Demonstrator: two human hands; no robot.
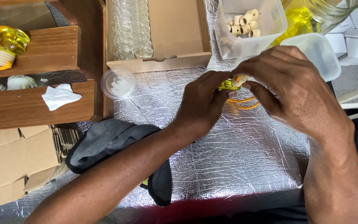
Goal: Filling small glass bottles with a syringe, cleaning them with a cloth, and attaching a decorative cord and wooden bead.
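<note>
I see my left hand [201,103] and right hand [289,85] both pinching a small yellow bottle [228,84] above the foil-covered tabletop [237,166], near the cardboard box [175,62] edge and plastic tub [249,25], with open foil below toward the near edge.

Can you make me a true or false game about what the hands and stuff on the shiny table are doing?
1. Both hands, the left hand and the right hand, hold a small yellow bottle. True.
2. The grey cloth lies under the left forearm. True.
3. The clear tub of wooden caps is empty. False: caps lie inside.
4. The small round cup sits on the wooden shelf. False: it sits on the foil-covered table.
5. An orange cord hangs below the bottle. True.
</note>
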